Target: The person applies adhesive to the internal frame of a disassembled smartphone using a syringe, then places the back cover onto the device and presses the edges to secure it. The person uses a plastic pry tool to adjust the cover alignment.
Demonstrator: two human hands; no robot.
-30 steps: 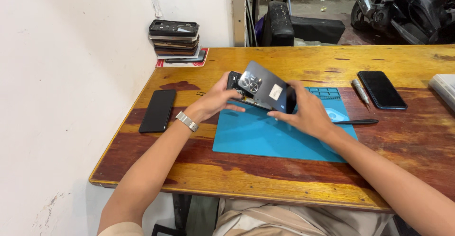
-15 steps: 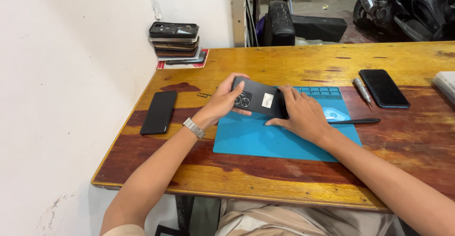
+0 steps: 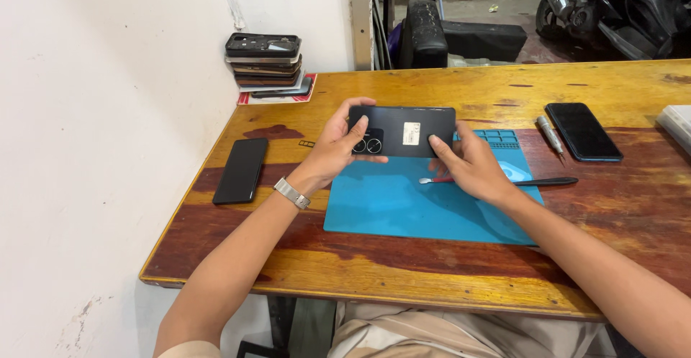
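Note:
I hold a black phone (image 3: 403, 130) level above the far edge of a blue work mat (image 3: 403, 203), its back facing me with two round camera lenses and a small white sticker. My left hand (image 3: 338, 149), with a metal watch on the wrist, grips the phone's left end by the cameras. My right hand (image 3: 471, 164) grips the right end from below. A thin black tool with a red tip (image 3: 504, 181) lies on the mat under my right hand.
On the wooden table (image 3: 432, 272) lie a black phone (image 3: 241, 170) at the left, another dark phone (image 3: 583, 131) and a small metal screwdriver (image 3: 551, 135) at the right. A stack of phone parts (image 3: 265, 63) stands at the back left. A white wall borders the left side.
The phone was tilted a second ago; both hands have turned it flat and level, and moved it slightly toward me over the mat's far edge.

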